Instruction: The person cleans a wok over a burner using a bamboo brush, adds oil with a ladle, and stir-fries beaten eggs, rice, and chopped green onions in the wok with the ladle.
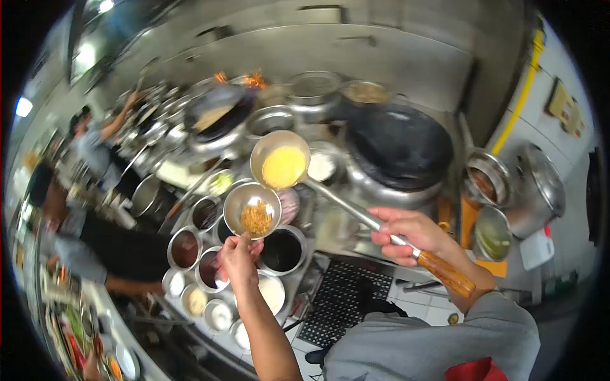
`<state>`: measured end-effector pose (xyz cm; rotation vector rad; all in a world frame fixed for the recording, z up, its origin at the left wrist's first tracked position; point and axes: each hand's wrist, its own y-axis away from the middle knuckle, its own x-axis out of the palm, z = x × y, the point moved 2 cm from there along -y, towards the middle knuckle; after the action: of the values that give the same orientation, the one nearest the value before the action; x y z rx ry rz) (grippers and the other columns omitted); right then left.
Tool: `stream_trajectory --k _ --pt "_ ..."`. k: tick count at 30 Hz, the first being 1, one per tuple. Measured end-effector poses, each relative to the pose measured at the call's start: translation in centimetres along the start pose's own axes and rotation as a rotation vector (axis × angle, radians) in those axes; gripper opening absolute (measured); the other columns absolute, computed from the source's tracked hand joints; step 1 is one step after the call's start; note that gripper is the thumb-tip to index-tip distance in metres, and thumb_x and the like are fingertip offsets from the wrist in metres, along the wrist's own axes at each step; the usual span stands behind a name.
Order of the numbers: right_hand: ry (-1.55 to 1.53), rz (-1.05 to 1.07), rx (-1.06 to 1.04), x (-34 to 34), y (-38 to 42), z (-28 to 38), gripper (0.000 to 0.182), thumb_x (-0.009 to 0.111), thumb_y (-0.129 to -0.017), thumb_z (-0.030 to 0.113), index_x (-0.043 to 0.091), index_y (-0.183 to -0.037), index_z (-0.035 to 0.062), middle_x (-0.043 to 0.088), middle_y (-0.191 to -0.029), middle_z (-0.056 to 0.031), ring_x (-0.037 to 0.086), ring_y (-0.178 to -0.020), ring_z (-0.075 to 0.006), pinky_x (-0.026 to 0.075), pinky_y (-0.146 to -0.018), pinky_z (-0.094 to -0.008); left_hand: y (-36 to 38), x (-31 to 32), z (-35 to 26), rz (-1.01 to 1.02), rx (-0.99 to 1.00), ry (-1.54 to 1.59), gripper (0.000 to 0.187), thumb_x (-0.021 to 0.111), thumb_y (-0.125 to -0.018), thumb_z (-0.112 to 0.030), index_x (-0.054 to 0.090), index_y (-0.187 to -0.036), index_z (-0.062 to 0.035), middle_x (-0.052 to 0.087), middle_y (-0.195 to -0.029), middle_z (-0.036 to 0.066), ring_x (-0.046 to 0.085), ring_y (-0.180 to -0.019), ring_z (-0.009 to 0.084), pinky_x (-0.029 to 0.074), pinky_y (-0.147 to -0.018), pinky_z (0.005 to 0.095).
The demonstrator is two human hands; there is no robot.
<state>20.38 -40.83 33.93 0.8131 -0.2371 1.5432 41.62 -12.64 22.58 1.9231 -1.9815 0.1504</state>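
Observation:
My left hand (pixel 240 257) grips the near rim of a small steel bowl (pixel 233 206), which holds brown crumbly bits (pixel 256 218). My right hand (pixel 410 235) is closed around the metal shaft of a ladle (pixel 346 206), just above its wooden grip. Yellow liquid (pixel 284 167) lies in the ladle's cup, which is right behind the steel bowl and close to its rim. Below the bowl stand a pot of dark liquid (pixel 283 249) and a pot of reddish sauce (pixel 185 248).
A large black wok (pixel 399 146) sits on the stove at the right. Another wok (pixel 216 114) with food is at the back left. Two people (pixel 95 149) (pixel 82 235) work at the left. Metal pots (pixel 534 184) stand at the far right, above a black floor mat (pixel 345 298).

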Motion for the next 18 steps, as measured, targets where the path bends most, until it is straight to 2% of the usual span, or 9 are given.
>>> stream_trajectory --k 3,4,5,7,8,9,11,14,18 --pt "0.043 -0.190 -0.126 -7.1 2.5 5.1 0.045 0.046 -0.097 0.006 0.038 -0.141 0.0050 0.049 -0.085 -0.0030 0.044 -0.051 -0.0066 0.038 -0.036 -0.0243 -2.7 11.5 3.6 0.153 -0.097 0.110 0.016 0.064 -0.093 -0.005 0.051 -0.084 -0.0063 0.065 -0.080 0.009 0.069 -0.069 0.0198 0.060 -0.064 0.0300" --pt "0.065 -0.275 -0.167 -9.3 3.1 6.5 0.038 0.046 -0.096 0.005 0.044 -0.134 0.0044 0.051 -0.085 -0.0022 0.044 -0.051 -0.0070 0.037 -0.037 -0.0246 -2.9 14.9 4.1 0.163 -0.148 0.101 0.016 0.064 -0.093 -0.005 0.051 -0.083 -0.0068 0.065 -0.082 0.008 0.069 -0.070 0.0211 0.061 -0.066 0.0312" --pt "0.104 -0.361 -0.180 -11.4 3.3 8.0 0.024 0.048 -0.095 0.005 0.050 -0.119 0.0047 0.051 -0.083 -0.0013 0.045 -0.052 -0.0070 0.037 -0.037 -0.0248 -3.5 17.8 4.9 0.207 -0.177 0.128 0.016 0.063 -0.093 -0.005 0.051 -0.083 -0.0075 0.064 -0.082 0.008 0.069 -0.070 0.0214 0.062 -0.067 0.0314" --pt "0.236 -0.495 -0.153 -16.6 3.3 10.1 0.036 0.049 -0.094 0.006 0.045 -0.129 0.0033 0.051 -0.081 -0.0017 0.043 -0.049 -0.0058 0.036 -0.037 -0.0247 -3.5 22.7 5.8 0.284 -0.230 0.127 0.016 0.063 -0.094 -0.006 0.051 -0.083 -0.0085 0.064 -0.082 0.007 0.069 -0.070 0.0213 0.062 -0.068 0.0316" --pt "0.283 -0.543 -0.163 -18.6 3.4 10.9 0.028 0.050 -0.092 0.006 0.047 -0.120 0.0037 0.050 -0.080 -0.0010 0.045 -0.049 -0.0056 0.038 -0.038 -0.0252 -3.0 24.3 5.9 0.295 -0.237 0.097 0.017 0.063 -0.094 -0.006 0.051 -0.083 -0.0086 0.064 -0.081 0.007 0.069 -0.070 0.0210 0.062 -0.068 0.0317" --pt "0.310 -0.571 -0.150 -21.0 3.1 11.4 0.029 0.050 -0.092 0.006 0.047 -0.121 0.0036 0.050 -0.080 -0.0010 0.045 -0.050 -0.0057 0.038 -0.038 -0.0252 -2.6 25.7 5.9 0.302 -0.242 0.067 0.017 0.063 -0.094 -0.006 0.051 -0.082 -0.0087 0.063 -0.080 0.007 0.069 -0.069 0.0207 0.062 -0.067 0.0318" --pt "0.364 -0.622 -0.120 -25.7 3.0 11.9 0.030 0.050 -0.092 0.005 0.047 -0.121 0.0036 0.050 -0.079 -0.0009 0.046 -0.050 -0.0060 0.038 -0.039 -0.0252 -2.4 27.2 6.3 0.327 -0.245 0.022 0.017 0.063 -0.094 -0.006 0.051 -0.082 -0.0088 0.063 -0.078 0.006 0.069 -0.069 0.0200 0.062 -0.067 0.0319" --pt "0.386 -0.684 -0.103 -29.7 3.1 11.7 0.040 0.051 -0.090 0.006 0.044 -0.129 0.0022 0.050 -0.078 -0.0009 0.047 -0.050 -0.0073 0.038 -0.039 -0.0258 -1.7 25.1 7.4 0.337 -0.245 -0.035 0.018 0.063 -0.094 -0.006 0.051 -0.081 -0.0086 0.062 -0.074 0.006 0.068 -0.066 0.0186 0.061 -0.065 0.0317" --pt "0.536 -0.753 -0.093 -30.8 2.7 11.1 0.046 0.051 -0.090 0.006 0.042 -0.135 0.0031 0.051 -0.077 -0.0015 0.048 -0.049 -0.0087 0.039 -0.039 -0.0264 0.8 22.0 7.4 0.256 -0.268 -0.166 0.017 0.063 -0.094 -0.005 0.052 -0.082 -0.0083 0.063 -0.074 0.006 0.068 -0.063 0.0183 0.061 -0.062 0.0307"
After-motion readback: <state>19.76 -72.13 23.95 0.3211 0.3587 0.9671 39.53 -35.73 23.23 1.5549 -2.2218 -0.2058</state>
